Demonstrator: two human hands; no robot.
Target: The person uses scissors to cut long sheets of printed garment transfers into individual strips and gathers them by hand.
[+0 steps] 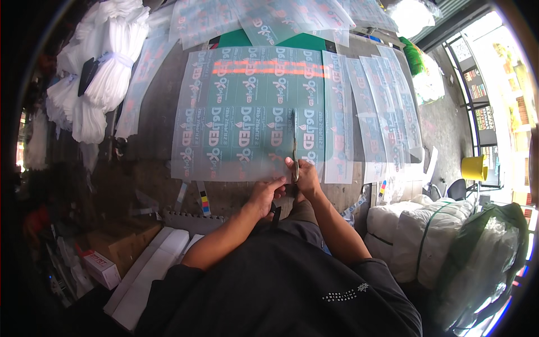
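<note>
A large translucent film sheet (248, 97) printed with rows of repeated lettering lies over a green mat (227, 40) on the table before me. My right hand (305, 175) grips a pair of scissors (295, 156) at the sheet's near edge, the blades pointing away from me over the print. Close beside it, my left hand (269, 193) is at the same edge, its thumb and fingers drawn together; whether the film is pinched between them is unclear. Cut printed strips (372, 113) lie side by side to the right.
More printed sheets (206, 21) overlap at the table's far side. A tied white bundle (111, 71) is at the left. Below left are cardboard boxes (122, 240) and a long white box (147, 269); below right, a strapped white bale (433, 240). A yellow bucket (473, 168) stands further right.
</note>
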